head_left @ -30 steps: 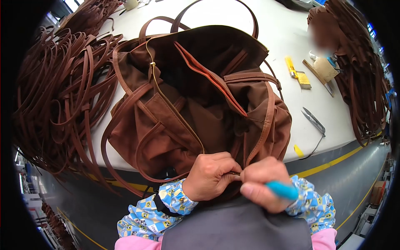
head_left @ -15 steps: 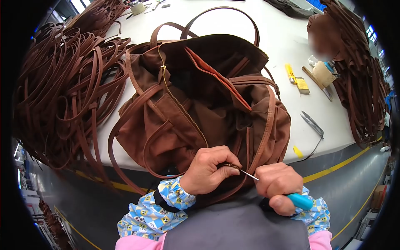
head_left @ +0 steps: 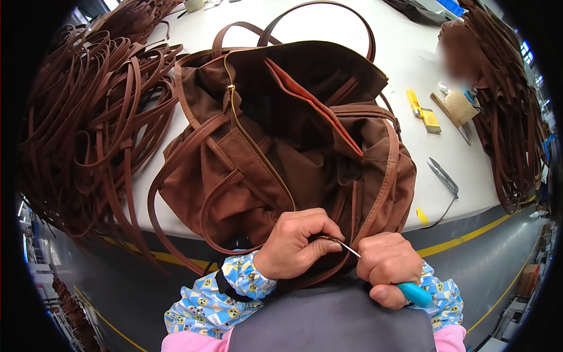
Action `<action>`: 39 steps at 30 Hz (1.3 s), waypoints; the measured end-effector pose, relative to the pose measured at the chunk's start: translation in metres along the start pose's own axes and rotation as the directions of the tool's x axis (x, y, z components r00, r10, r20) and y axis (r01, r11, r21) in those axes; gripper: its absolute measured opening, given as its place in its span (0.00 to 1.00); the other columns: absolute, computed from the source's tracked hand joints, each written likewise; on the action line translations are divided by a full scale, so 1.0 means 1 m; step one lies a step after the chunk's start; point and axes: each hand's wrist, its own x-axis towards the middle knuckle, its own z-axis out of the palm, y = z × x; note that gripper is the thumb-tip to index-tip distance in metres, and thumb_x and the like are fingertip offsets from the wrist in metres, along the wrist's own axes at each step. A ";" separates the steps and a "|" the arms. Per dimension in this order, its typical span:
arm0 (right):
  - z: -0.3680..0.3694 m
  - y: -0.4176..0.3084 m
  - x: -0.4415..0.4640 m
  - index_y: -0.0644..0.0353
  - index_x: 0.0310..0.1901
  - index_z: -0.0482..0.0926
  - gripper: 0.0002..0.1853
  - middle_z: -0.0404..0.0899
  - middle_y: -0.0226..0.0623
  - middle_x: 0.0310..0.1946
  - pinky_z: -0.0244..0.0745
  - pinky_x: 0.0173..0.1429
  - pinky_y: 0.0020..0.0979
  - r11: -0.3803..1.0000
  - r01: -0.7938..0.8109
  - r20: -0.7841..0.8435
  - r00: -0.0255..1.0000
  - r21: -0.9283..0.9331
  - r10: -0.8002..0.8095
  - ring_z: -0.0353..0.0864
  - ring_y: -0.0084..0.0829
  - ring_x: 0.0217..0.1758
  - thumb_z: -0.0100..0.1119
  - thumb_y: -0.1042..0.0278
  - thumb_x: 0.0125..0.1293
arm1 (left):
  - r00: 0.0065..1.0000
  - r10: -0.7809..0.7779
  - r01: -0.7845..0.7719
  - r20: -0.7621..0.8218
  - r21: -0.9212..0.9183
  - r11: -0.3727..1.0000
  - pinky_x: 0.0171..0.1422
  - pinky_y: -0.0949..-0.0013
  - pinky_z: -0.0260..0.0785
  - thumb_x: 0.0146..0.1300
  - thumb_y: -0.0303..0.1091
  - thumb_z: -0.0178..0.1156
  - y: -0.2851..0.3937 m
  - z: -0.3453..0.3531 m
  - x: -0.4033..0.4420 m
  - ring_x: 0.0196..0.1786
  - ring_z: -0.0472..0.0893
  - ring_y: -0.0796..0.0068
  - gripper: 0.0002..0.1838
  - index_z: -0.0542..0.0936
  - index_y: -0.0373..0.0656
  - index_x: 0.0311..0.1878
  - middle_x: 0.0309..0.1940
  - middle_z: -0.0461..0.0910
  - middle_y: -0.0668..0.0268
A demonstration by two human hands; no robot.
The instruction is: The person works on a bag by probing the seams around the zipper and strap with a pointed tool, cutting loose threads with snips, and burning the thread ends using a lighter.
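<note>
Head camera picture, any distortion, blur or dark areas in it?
Head view: fisheye bending bows the front edge of the white table, corners black; head view: a round patch at upper right is smeared; head view: the brown bag looks dim inside.

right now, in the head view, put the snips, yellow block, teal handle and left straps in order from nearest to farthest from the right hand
From the right hand:
1. Teal handle: gripped in it.
2. Snips: ahead and to the right, on the table.
3. Yellow block: farther back, beyond the snips.
4. Left straps: far left, across the bag.
</note>
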 end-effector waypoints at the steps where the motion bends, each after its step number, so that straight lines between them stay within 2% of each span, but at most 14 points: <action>1: 0.000 0.000 0.000 0.58 0.20 0.66 0.11 0.69 0.34 0.16 0.55 0.18 0.30 1.000 -0.002 0.000 1.000 0.001 0.002 0.61 0.31 0.13 0.53 0.67 0.57 | 1.000 0.002 -0.002 -0.003 -0.001 1.000 0.28 0.71 0.65 0.50 0.24 0.65 0.000 0.000 0.000 0.25 0.75 0.68 0.05 0.78 0.38 0.30 0.23 0.75 0.63; 10: -0.001 -0.001 0.004 0.59 0.19 0.65 0.12 0.68 0.34 0.14 0.54 0.17 0.31 0.999 -0.029 0.028 0.999 -0.030 0.030 0.61 0.31 0.13 0.52 0.68 0.56 | 1.000 0.010 -0.010 -0.016 0.013 1.000 0.28 0.70 0.65 0.49 0.24 0.66 -0.002 0.002 0.000 0.25 0.75 0.67 0.06 0.78 0.39 0.30 0.23 0.75 0.63; 12: 0.000 -0.001 0.007 0.61 0.17 0.64 0.14 0.66 0.34 0.13 0.54 0.17 0.31 0.977 -0.174 -0.070 0.981 0.120 0.183 0.61 0.30 0.13 0.50 0.68 0.58 | 1.000 0.025 -0.025 0.002 0.039 0.999 0.28 0.69 0.66 0.49 0.24 0.66 -0.002 0.004 0.000 0.25 0.75 0.66 0.06 0.78 0.39 0.30 0.23 0.75 0.62; 13: -0.005 -0.004 0.008 0.64 0.19 0.66 0.12 0.64 0.39 0.16 0.59 0.21 0.34 0.918 -0.344 -0.052 0.932 0.196 0.360 0.64 0.38 0.15 0.53 0.70 0.57 | 0.999 0.042 -0.043 0.021 0.067 0.997 0.28 0.68 0.66 0.48 0.24 0.66 -0.003 0.004 0.000 0.25 0.76 0.65 0.06 0.78 0.39 0.30 0.23 0.75 0.62; 15: -0.009 -0.004 0.010 0.64 0.20 0.67 0.13 0.65 0.39 0.16 0.60 0.22 0.32 0.835 -0.523 -0.005 0.847 0.173 0.531 0.65 0.35 0.16 0.54 0.69 0.58 | 0.999 0.037 -0.038 0.019 0.092 0.995 0.28 0.68 0.66 0.48 0.24 0.66 -0.003 0.006 -0.001 0.25 0.76 0.65 0.06 0.78 0.39 0.30 0.24 0.75 0.62; 18: -0.008 -0.002 0.008 0.64 0.21 0.69 0.13 0.66 0.38 0.15 0.60 0.23 0.31 0.856 -0.477 -0.067 0.865 0.201 0.498 0.66 0.31 0.16 0.53 0.67 0.60 | 1.000 0.027 -0.028 0.007 0.118 0.993 0.28 0.68 0.67 0.48 0.24 0.66 0.001 0.006 0.002 0.25 0.76 0.64 0.06 0.78 0.39 0.30 0.24 0.75 0.62; 19: -0.009 0.007 -0.004 0.63 0.19 0.66 0.16 0.65 0.37 0.13 0.57 0.22 0.30 0.860 -0.362 -0.127 0.894 0.359 0.429 0.62 0.30 0.15 0.51 0.65 0.60 | 1.000 0.004 -0.005 0.009 0.109 0.994 0.28 0.69 0.67 0.48 0.24 0.66 0.002 0.005 0.003 0.25 0.76 0.64 0.06 0.78 0.39 0.30 0.24 0.75 0.62; 21: -0.002 0.007 -0.013 0.61 0.17 0.62 0.17 0.65 0.37 0.13 0.54 0.20 0.29 0.768 -0.135 -0.308 0.862 0.625 0.403 0.58 0.29 0.14 0.50 0.63 0.60 | 1.000 0.002 -0.002 -0.003 0.078 0.997 0.28 0.70 0.67 0.49 0.23 0.65 0.002 0.002 0.004 0.25 0.76 0.66 0.06 0.78 0.38 0.30 0.23 0.75 0.62; 22: 0.001 0.006 -0.013 0.59 0.17 0.59 0.17 0.65 0.37 0.13 0.51 0.19 0.29 0.816 -0.092 -0.331 0.884 0.571 0.331 0.55 0.28 0.14 0.50 0.63 0.58 | 1.000 -0.019 0.019 0.000 0.063 0.998 0.29 0.70 0.67 0.49 0.23 0.65 0.002 0.001 0.004 0.25 0.76 0.67 0.05 0.78 0.38 0.30 0.23 0.75 0.62; 23: 0.003 0.007 -0.013 0.59 0.17 0.59 0.17 0.65 0.37 0.13 0.51 0.19 0.29 0.815 -0.089 -0.331 0.884 0.573 0.329 0.55 0.28 0.14 0.50 0.63 0.58 | 0.999 -0.040 0.039 0.010 0.047 0.998 0.29 0.70 0.67 0.50 0.23 0.65 0.003 0.001 0.003 0.25 0.76 0.68 0.05 0.78 0.37 0.30 0.23 0.75 0.62; 25: 0.005 0.008 -0.013 0.56 0.16 0.59 0.17 0.61 0.32 0.08 0.60 0.16 0.29 0.939 -0.078 -0.338 0.920 0.336 0.198 0.53 0.25 0.10 0.50 0.61 0.58 | 0.998 -0.056 0.055 0.019 0.051 0.997 0.29 0.71 0.66 0.50 0.23 0.65 0.004 0.000 0.003 0.25 0.76 0.69 0.05 0.78 0.37 0.30 0.23 0.76 0.62; 39: 0.003 0.011 -0.012 0.57 0.18 0.62 0.16 0.65 0.34 0.10 0.64 0.19 0.30 0.981 -0.059 -0.237 0.966 0.184 0.102 0.59 0.28 0.12 0.50 0.62 0.60 | 0.998 -0.065 0.064 0.020 0.044 0.997 0.30 0.72 0.66 0.51 0.24 0.65 0.002 0.001 0.003 0.26 0.75 0.70 0.05 0.78 0.37 0.31 0.24 0.76 0.63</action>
